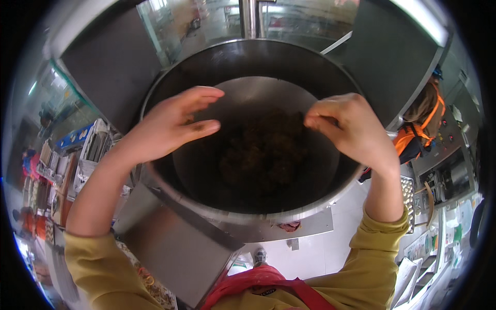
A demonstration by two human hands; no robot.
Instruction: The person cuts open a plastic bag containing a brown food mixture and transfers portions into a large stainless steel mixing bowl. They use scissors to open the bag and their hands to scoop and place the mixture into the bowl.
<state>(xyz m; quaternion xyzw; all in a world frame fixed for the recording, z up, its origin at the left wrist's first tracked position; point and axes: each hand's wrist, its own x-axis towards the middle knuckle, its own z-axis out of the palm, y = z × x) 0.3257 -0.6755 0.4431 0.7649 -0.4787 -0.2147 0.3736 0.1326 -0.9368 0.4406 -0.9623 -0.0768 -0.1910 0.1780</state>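
A large round stainless steel mixing bowl stands right before me, with a dark brown, clumpy mass lying at its bottom in shadow. Over the bowl's left part I hold my left hand, thumb and fingers apart, with nothing in it and a brownish smear on the thumb. Above the right part is my right hand, bent at the wrist, its fingertips brought near the thumb; whether something small is pinched there cannot be told. Neither hand touches the mass.
A vertical metal shaft rises behind the bowl, between dark panels and glass. Below left is a sloping metal surface. At the right, another person in orange and dark clothing stands near equipment. Crates stand at the left.
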